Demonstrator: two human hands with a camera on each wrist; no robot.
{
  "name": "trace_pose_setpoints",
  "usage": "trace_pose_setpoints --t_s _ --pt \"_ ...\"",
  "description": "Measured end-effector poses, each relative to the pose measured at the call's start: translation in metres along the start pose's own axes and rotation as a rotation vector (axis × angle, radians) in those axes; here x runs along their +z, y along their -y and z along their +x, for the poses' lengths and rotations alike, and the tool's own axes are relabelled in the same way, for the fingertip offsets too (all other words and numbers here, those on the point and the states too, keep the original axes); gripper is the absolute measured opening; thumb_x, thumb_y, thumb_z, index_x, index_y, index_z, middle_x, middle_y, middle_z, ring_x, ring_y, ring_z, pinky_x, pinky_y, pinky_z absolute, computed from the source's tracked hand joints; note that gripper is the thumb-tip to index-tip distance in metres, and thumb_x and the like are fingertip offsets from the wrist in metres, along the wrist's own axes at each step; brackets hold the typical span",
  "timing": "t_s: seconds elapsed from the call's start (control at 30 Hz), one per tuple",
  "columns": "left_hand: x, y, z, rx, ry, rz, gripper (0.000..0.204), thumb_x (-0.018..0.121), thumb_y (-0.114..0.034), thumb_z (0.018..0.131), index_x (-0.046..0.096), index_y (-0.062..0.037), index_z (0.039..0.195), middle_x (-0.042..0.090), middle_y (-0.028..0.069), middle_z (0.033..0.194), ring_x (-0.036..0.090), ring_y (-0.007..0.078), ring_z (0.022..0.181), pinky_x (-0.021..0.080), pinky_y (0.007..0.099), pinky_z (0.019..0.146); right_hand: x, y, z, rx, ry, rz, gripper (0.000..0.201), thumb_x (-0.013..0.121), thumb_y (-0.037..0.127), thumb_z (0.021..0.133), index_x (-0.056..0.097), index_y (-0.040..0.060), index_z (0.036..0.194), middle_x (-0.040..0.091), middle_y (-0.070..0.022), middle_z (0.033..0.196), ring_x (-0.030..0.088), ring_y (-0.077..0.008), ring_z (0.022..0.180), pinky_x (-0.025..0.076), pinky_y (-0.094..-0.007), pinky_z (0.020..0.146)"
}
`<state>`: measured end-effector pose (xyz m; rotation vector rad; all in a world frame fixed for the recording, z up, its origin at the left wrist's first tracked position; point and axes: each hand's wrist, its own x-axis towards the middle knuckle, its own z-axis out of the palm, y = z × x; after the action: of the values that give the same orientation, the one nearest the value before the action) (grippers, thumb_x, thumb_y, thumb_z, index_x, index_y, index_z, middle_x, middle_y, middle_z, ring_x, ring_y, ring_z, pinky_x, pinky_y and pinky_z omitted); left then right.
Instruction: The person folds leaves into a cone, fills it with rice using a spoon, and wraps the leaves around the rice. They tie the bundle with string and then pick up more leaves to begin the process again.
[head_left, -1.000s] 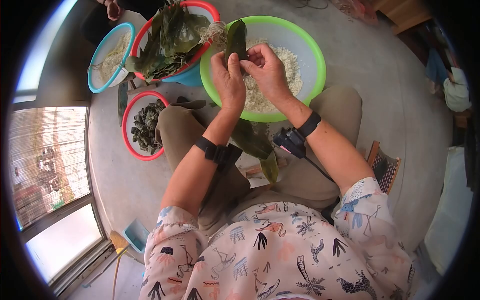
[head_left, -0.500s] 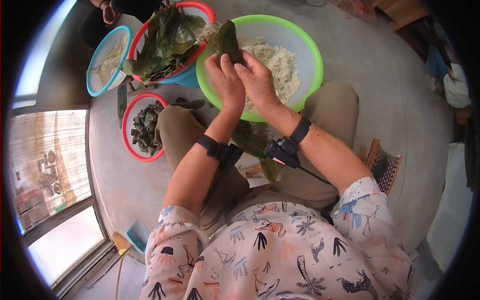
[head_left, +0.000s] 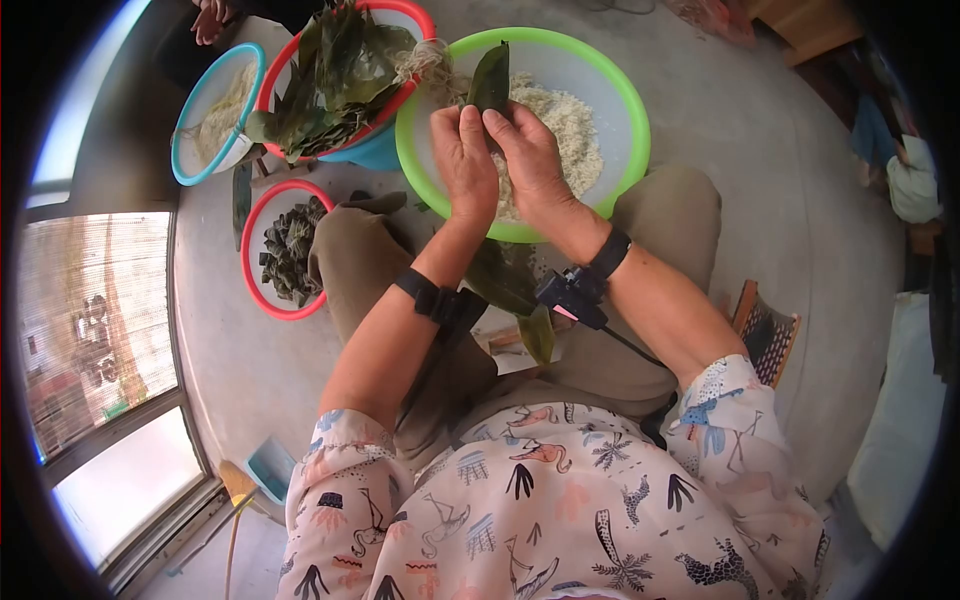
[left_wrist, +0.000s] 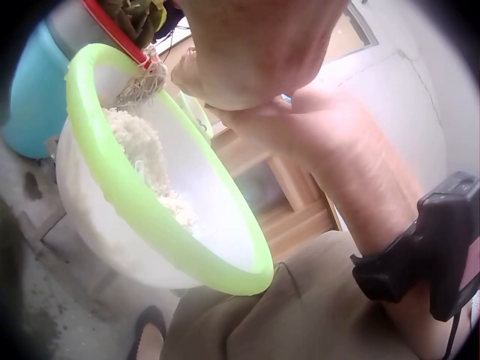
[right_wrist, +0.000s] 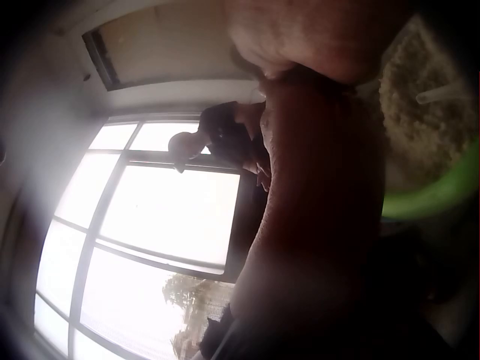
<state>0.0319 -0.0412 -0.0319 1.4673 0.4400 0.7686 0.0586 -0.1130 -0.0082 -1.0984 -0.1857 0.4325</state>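
our fingers first: both hands are wrapped together round one green leaf (head_left: pixel 490 80), the left hand (head_left: pixel 463 160) and right hand (head_left: pixel 530 160) side by side, thumbs on top, fingers curled under it. the leaf tip stands up between the thumbs, over the near-left part of the green basin (head_left: pixel 625 90) of white rice (head_left: pixel 570 120).

what differs from a moment ago: a second back the right fingers were picking at the leaf edge, hands slightly apart; now the hands are pressed close and sit a little nearer our lap, and the leaf tip leans more to the right. we judge the leaf is being folded or cupped into shape rather than filled yet, but that is a reading, not a sight.

outward: the red basin of loose leaves (head_left: pixel 340 70) touches the green one on the left; the blue-rimmed basin (head_left: pixel 215 110) lies beyond; the small red basin of wrapped dumplings (head_left: pixel 285 250) sits by our left knee. spare leaves (head_left: pixel 510 290) lie in our lap.

hard to make out: the folded part of the leaf is hidden behind our hands, so we cannot tell whether it holds rice. the left wrist view shows only knuckles and basin rim (left_wrist: pixel 150 217); the right wrist view is dark and blurred.
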Motion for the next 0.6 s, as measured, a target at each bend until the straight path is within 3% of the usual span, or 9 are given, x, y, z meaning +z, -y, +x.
trace_pose_setpoints --t_s 0.03,0.1,0.6 --pt "0.0 0.0 0.001 0.0 -0.004 -0.001 0.025 0.05 -0.025 0.101 0.049 -0.0002 0.1 0.054 0.0077 0.086 0.051 0.0147 0.077 0.045 0.0316 0.068 -0.001 -0.001 0.001 0.004 0.01 -0.001 0.029 0.055 0.017 0.097 0.057 -0.0028 0.118 0.064 -0.0054 0.107 0.058 -0.0114 0.095 0.047 -0.0276 0.086" --pt "0.0 0.0 0.002 0.029 -0.007 0.036 0.024 0.047 -0.027 0.103 0.05 -0.0035 0.098 0.051 0.0005 0.085 0.045 0.0065 0.076 0.041 0.0241 0.067 -0.002 -0.002 0.002 0.0 0.02 -0.007 0.029 0.055 0.017 0.097 0.057 -0.0027 0.118 0.063 -0.0054 0.107 0.058 -0.0113 0.095 0.046 -0.0277 0.086" --pt "0.0 -0.005 -0.003 -0.059 -0.029 -0.074 0.025 0.045 -0.029 0.104 0.048 -0.0053 0.096 0.048 -0.0006 0.084 0.042 0.0069 0.077 0.04 0.0243 0.067 0.002 0.008 0.0 -0.057 0.087 -0.177 0.029 0.053 0.022 0.098 0.056 -0.0003 0.117 0.061 -0.0042 0.102 0.055 -0.0105 0.093 0.045 -0.0279 0.084"
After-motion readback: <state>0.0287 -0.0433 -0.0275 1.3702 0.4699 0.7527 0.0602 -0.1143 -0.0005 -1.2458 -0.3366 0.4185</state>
